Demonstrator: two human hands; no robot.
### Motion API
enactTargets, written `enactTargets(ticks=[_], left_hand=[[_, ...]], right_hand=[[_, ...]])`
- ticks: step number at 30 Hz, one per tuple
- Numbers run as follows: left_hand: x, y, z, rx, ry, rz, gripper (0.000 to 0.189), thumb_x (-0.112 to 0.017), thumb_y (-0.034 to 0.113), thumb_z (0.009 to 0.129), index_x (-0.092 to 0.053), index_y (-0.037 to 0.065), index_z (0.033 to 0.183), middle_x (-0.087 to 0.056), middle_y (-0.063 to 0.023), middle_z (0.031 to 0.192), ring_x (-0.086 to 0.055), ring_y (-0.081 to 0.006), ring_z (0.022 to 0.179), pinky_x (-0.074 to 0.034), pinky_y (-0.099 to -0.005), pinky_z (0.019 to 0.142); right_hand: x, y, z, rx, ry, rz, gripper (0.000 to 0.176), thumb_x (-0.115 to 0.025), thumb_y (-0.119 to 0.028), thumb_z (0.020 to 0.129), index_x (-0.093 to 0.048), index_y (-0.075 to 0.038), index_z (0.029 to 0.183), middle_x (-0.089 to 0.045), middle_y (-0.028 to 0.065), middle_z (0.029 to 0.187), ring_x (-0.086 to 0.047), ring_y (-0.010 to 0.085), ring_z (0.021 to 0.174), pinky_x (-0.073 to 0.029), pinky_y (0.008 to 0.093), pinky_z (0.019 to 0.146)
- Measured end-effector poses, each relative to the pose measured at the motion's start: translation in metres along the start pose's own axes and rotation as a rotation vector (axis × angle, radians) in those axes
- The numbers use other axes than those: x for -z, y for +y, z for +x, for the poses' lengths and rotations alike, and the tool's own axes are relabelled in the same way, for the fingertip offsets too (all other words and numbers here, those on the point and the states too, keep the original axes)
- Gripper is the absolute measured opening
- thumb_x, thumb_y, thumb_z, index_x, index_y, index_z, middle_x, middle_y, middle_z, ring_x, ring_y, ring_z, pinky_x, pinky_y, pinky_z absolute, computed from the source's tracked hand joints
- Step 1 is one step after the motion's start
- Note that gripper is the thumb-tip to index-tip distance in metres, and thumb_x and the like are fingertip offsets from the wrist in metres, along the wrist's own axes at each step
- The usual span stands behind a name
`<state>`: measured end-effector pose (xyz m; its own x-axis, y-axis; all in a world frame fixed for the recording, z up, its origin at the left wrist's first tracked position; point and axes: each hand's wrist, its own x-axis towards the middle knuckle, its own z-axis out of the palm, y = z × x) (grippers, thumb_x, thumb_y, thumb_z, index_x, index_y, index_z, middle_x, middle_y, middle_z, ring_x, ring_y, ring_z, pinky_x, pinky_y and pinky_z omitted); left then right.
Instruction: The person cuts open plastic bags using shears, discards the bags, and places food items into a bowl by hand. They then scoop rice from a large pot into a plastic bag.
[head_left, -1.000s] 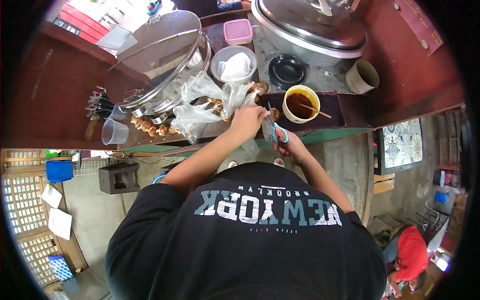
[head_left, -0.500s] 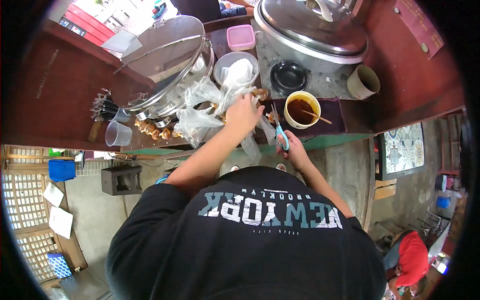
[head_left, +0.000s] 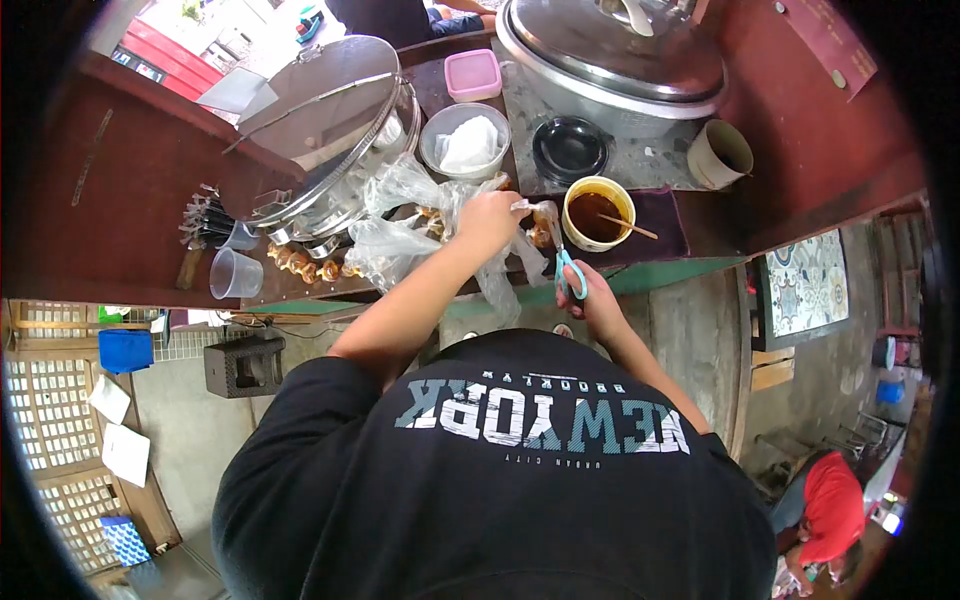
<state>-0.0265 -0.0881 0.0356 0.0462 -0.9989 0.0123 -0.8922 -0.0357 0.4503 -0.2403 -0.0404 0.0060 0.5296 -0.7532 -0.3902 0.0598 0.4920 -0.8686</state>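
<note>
I'm seeing the left grip (head_left: 489, 221) pinching clear plastic (head_left: 540, 207) (thin, slippery-looking) left of the tub (head_left: 590, 243), while the right grip (head_left: 598, 299) is grasping scissors (head_left: 563, 262) on the near side; plastic slipping could be sending them toward the left grip

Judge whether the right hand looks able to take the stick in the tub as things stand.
Probably not yet: the stick is near, its outer end jutting past the rim of the tub, but the right hand is taken up by the scissors.
</note>
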Motion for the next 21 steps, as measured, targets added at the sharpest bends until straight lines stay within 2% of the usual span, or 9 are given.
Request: enactTargets(ticks=[6, 8, 15, 21], left_hand=[[-0.019, -0.021, -0.006, 0.064, 0.111, -0.064, 0.028, -0.066, 0.032, 0.079, -0.069, 0.009, 0.096, -0.067, -0.0179, 0.088, -0.063, -0.0358, 0.087, -0.049, -0.0461, 0.078], [-0.017, -0.021, -0.006, 0.083, 0.088, -0.09, 0.034, -0.067, 0.035, 0.079, -0.069, 0.009, 0.1, -0.067, -0.0191, 0.088, -0.063, -0.0373, 0.086, -0.049, -0.0462, 0.077], [-0.015, -0.018, -0.005, 0.08, 0.017, -0.092, 0.031, -0.067, 0.036, 0.079, -0.07, 0.01, 0.095, -0.067, -0.0184, 0.086, -0.063, -0.0372, 0.083, -0.049, -0.0462, 0.073], [-0.014, -0.014, -0.005, 0.089, -0.02, -0.118, 0.028, -0.067, 0.036, 0.08, -0.071, 0.011, 0.092, -0.067, -0.0176, 0.083, -0.063, -0.0365, 0.081, -0.049, -0.0456, 0.071]], right_hand=[[0.006, 0.004, 0.015, -0.175, -0.124, -0.008, 0.042, -0.056, -0.053, 0.088, -0.052, -0.011, 0.089, -0.054, 0.0, 0.063, -0.037, 0.005, 0.043, -0.024, 0.0217, 0.04], [0.004, 0.009, 0.023, -0.184, -0.115, -0.005, 0.043, -0.056, -0.054, 0.087, -0.052, -0.012, 0.09, -0.053, -0.0001, 0.062, -0.037, 0.0052, 0.043, -0.024, 0.0218, 0.039], [-0.002, 0.007, 0.045, -0.191, -0.07, -0.032, 0.045, -0.056, -0.057, 0.086, -0.053, -0.011, 0.088, -0.053, 0.0001, 0.062, -0.036, 0.0055, 0.042, -0.025, 0.0225, 0.039], [0.0, 0.02, 0.058, -0.113, -0.037, -0.088, 0.046, -0.057, -0.056, 0.086, -0.053, -0.01, 0.09, -0.053, 0.0002, 0.062, -0.04, 0.007, 0.045, -0.029, 0.0232, 0.042]])
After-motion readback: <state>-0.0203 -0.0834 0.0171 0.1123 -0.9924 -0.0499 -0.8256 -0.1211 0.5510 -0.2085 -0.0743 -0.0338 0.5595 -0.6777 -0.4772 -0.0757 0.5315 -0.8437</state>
